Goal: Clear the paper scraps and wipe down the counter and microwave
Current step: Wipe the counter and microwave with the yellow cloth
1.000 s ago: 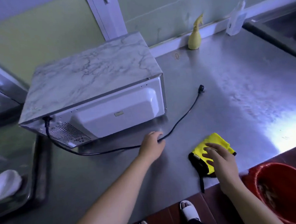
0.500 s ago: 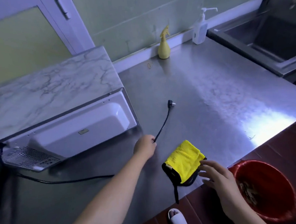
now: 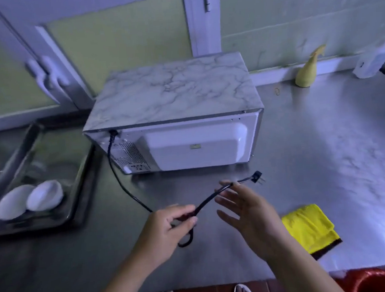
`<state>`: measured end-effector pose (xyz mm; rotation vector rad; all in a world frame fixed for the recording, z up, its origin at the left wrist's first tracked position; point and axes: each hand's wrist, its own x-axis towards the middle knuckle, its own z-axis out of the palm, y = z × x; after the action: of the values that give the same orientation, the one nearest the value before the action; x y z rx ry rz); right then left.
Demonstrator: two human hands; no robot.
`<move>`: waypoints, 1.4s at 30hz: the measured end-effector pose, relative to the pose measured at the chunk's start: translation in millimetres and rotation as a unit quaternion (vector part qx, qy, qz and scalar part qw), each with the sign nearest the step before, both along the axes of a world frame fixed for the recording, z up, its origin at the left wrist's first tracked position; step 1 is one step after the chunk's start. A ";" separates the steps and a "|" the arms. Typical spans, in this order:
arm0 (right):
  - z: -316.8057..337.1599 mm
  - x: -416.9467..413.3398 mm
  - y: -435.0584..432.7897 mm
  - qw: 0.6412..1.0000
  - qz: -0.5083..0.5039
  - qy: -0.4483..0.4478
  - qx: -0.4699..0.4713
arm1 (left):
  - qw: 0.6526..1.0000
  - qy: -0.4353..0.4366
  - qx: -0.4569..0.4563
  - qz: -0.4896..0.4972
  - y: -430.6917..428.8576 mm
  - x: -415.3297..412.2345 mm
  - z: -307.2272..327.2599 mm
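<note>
the left fingers (image 3: 187, 211) and thumb pinch the black cord (image 3: 210, 197) a little above the worktop (image 3: 323, 148). from the pinch the cord's free end runs up and to the right, lifted in the air, and ends in the plug (image 3: 257, 176), whose prongs point right. a small loop of cord hangs below the left hand (image 3: 167, 227). the rest of the cord trails left from behind that hand and climbs to the microwave's rear left corner.

the right fingers (image 3: 227, 198) are straight and spread, grasping nothing. their tips lie at the raised stretch of cord, but whether they touch it i cannot tell. the right hand (image 3: 246, 212) hovers over the worktop with its palm turned left toward the other hand. both forearms come in from the bottom edge, the left slanting up to the right, the right slanting up to the left.

the microwave (image 3: 172, 94) stands on the worktop beyond the hands with its white back panel facing the person, its long axis running left to right, and its marbled top level. the yellow cloth (image 3: 308, 226) lies folded flat on the worktop just right of the right forearm, near the front edge, touched by neither hand.

a metal tray (image 3: 82, 176) to the left holds two white bowls (image 3: 44, 197). a yellow spray bottle (image 3: 307, 74) stands by the wall on the right. a red bucket (image 3: 378, 281) shows at the lower right, below the worktop.
</note>
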<state>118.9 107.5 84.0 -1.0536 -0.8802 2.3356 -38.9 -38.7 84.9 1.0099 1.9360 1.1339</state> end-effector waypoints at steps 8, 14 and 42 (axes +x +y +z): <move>52.7 -133.9 -128.0 0.924 0.224 0.015 0.308 | 0.980 -0.141 0.088 0.111 -154.3 -83.8 13.1; 45.3 -249.4 -211.2 0.804 0.388 -0.023 0.449 | 0.926 -0.205 0.179 0.262 -236.1 -147.9 10.9; -49.1 -282.8 -225.3 0.899 0.290 -0.252 0.212 | 0.747 -0.147 -0.032 0.648 -381.1 -340.2 -149.1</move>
<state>-163.8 -117.8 34.9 -1.3513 -2.0394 2.1300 -379.2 -419.7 -64.2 -0.7913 2.2873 1.7077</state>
